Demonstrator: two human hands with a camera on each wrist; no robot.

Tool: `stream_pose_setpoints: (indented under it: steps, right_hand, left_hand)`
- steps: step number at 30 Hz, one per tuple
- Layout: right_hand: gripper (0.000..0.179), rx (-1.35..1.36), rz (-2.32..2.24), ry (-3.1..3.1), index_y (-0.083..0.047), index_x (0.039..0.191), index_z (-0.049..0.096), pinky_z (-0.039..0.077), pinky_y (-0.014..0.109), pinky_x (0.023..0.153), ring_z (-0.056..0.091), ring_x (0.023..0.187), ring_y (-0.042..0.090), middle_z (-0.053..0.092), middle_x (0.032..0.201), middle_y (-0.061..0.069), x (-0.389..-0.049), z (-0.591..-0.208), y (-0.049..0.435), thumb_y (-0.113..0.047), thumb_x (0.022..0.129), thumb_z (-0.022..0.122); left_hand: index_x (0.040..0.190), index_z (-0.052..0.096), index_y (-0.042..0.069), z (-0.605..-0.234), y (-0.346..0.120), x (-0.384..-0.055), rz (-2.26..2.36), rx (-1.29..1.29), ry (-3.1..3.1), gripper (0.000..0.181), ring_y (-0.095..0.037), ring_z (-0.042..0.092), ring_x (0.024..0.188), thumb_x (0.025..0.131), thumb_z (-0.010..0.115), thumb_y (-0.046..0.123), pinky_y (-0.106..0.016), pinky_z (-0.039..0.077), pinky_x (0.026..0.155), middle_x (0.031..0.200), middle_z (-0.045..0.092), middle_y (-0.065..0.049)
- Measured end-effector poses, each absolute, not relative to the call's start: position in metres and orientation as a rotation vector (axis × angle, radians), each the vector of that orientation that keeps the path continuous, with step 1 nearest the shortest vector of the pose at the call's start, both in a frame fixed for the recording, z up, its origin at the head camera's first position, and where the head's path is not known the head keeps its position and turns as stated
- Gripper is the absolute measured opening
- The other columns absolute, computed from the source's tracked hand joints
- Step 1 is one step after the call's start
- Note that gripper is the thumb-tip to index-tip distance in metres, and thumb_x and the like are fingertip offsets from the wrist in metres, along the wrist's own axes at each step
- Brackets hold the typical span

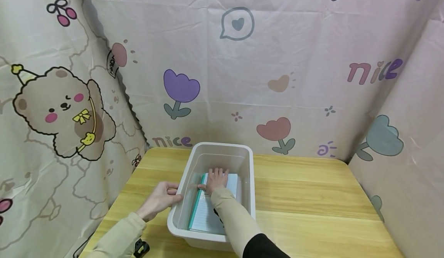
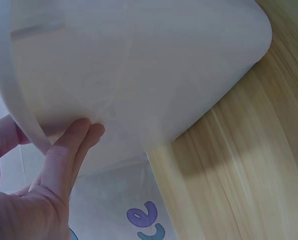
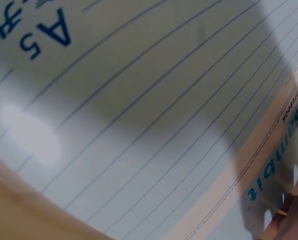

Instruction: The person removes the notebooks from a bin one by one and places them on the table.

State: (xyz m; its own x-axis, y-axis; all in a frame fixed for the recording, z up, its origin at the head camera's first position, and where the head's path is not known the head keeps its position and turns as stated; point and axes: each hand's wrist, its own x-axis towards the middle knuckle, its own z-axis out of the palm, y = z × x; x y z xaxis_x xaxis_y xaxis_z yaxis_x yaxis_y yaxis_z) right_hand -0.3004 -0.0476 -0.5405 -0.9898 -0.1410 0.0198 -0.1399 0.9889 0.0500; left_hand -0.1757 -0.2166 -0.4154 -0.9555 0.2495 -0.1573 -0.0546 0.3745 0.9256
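Observation:
A white plastic bin (image 1: 251, 196) stands on the wooden table, and a notebook (image 1: 204, 215) with a teal spine lies flat inside it. The right wrist view shows the notebook's lined cover (image 3: 153, 110), printed "A5" and "NOTEBOOK". My right hand (image 1: 216, 181) reaches into the bin and rests on the upper part of the cover, fingers straight and spread, thumb out toward the spine. At the bin's left side, my left hand (image 1: 161, 200) grips the rim; in the left wrist view its fingers (image 2: 74, 142) lie against the outer wall (image 2: 153, 75). The right forearm covers part of the notebook.
The light wooden table (image 1: 312, 196) extends to both sides of the bin. Behind it hangs a printed curtain (image 1: 222, 96) with flowers and hearts, and another side curtain (image 1: 62, 115) with a bear is at the left. A black device (image 1: 141, 247) sits by the left sleeve.

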Motion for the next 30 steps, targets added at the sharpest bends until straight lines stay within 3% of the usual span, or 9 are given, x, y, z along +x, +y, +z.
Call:
stream_pose_setpoints:
  steps: [5,13,25,30]
  right_hand:
    - [0.087,0.232,-0.035,-3.094,-0.017,0.134,0.053,0.040,0.051,0.120,0.054,0.129,0.026,0.059,0.137,0.008,-0.302,-0.539,-0.046,-0.083,0.077,0.056]
    - [0.082,0.287,-0.072,-3.083,-0.016,0.121,0.056,0.048,0.036,0.100,0.055,0.108,0.022,0.062,0.116,0.006,-0.306,-0.540,-0.043,-0.084,0.075,0.057]
    - [0.077,0.382,-0.024,-3.074,-0.015,0.113,0.064,0.047,0.036,0.096,0.058,0.104,0.022,0.067,0.109,0.006,-0.311,-0.532,-0.037,-0.083,0.077,0.057]
    - [0.082,0.383,-0.034,-3.055,-0.016,0.111,0.064,0.047,0.035,0.094,0.059,0.101,0.021,0.068,0.106,0.005,-0.312,-0.526,-0.035,-0.088,0.071,0.058]
  left_hand:
    - [0.125,0.051,-0.025,-0.415,-0.216,-0.176,1.609,0.164,2.371,0.043,-0.044,0.073,0.098,0.090,0.060,-0.002,-0.044,0.066,0.077,0.112,0.068,-0.038]
    - [0.125,0.052,-0.025,-0.416,-0.216,-0.176,1.607,0.155,2.380,0.042,-0.043,0.073,0.097,0.090,0.060,-0.002,-0.043,0.066,0.077,0.112,0.068,-0.037]
    - [0.128,0.051,-0.024,-0.414,-0.214,-0.175,1.595,0.130,2.390,0.044,-0.041,0.073,0.098,0.090,0.059,-0.002,-0.043,0.066,0.075,0.113,0.068,-0.037]
    - [0.128,0.051,-0.024,-0.415,-0.214,-0.175,1.606,0.128,2.384,0.045,-0.042,0.073,0.099,0.090,0.059,-0.002,-0.043,0.066,0.076,0.114,0.067,-0.038]
